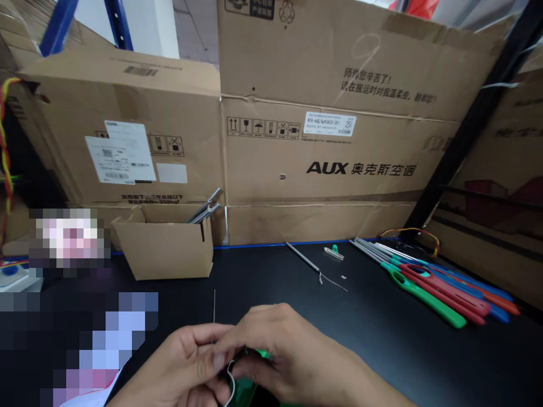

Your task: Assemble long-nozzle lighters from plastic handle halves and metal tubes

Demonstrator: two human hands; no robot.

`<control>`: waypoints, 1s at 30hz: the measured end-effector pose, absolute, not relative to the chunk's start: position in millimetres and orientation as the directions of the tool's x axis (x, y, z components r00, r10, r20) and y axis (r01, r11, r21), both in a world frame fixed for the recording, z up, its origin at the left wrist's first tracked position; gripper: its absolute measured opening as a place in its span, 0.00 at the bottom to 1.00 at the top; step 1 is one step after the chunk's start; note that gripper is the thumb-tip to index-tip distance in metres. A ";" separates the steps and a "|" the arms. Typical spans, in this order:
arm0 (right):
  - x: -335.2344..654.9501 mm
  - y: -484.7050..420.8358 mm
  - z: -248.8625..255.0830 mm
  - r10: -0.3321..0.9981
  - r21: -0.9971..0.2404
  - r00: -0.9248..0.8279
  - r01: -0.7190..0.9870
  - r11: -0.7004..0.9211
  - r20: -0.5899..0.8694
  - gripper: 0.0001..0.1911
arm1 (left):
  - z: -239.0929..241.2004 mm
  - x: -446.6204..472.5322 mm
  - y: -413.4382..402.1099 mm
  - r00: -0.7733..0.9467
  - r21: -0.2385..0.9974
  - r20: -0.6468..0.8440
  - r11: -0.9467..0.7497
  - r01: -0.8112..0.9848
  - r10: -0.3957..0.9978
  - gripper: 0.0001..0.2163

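Left hand (182,356), right hand (275,350): fingers (214,362) curled narrowly, together holding a green plastic piece (245,391) with a thin white wire loop (230,384), above the black tabletop (271,277). Metal-shafted multicoloured utility lighters (428,288) lie well right.

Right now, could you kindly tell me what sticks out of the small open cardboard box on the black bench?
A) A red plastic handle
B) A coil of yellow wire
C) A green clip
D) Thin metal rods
D: thin metal rods lean out past the top edge at the box's right end, in the small cardboard box.
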State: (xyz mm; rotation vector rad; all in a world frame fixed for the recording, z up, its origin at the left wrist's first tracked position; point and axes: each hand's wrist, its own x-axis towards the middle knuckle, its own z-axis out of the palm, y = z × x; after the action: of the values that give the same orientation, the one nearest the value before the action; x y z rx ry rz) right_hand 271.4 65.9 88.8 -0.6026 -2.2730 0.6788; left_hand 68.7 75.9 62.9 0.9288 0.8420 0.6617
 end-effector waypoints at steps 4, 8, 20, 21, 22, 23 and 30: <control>284.5 68.5 97.4 0.612 -0.560 -0.678 0.344 0.754 0.407 0.14 | 70.0 81.9 79.9 0.548 0.911 -0.329 0.412 -0.032 0.769 0.17; 329.1 107.9 110.7 0.933 -0.414 -0.316 0.836 0.360 0.172 0.12 | 71.8 86.6 91.0 0.433 0.911 -0.330 0.403 -0.086 0.839 0.22; 398.5 202.1 55.4 0.966 -0.358 0.187 0.902 -0.242 -0.180 0.16 | 49.5 87.6 102.2 0.425 0.799 -0.313 0.477 -0.365 0.850 0.17; 400.0 202.5 54.5 0.962 -0.403 0.178 0.880 -0.250 -0.209 0.16 | 49.5 87.5 101.5 0.426 0.794 -0.310 0.478 -0.376 0.850 0.17; 401.9 202.3 54.7 0.958 -0.455 0.162 0.853 -0.256 -0.235 0.16 | 49.9 87.4 101.0 0.425 0.791 -0.307 0.477 -0.384 0.852 0.18; 404.1 201.2 55.6 0.956 -0.513 0.141 0.818 -0.258 -0.257 0.16 | 50.7 87.2 100.6 0.423 0.790 -0.303 0.473 -0.390 0.854 0.17; 401.4 165.0 71.4 0.976 -0.935 -0.101 0.320 -0.150 -0.191 0.10 | 56.8 85.5 99.7 0.433 0.769 -0.214 0.424 -0.478 0.876 0.08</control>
State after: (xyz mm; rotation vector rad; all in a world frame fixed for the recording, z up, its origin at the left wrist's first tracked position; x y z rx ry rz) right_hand 401.4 165.0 71.4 -1.5129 -1.4570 1.2738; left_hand 85.5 99.7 56.8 0.6878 0.6726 0.9317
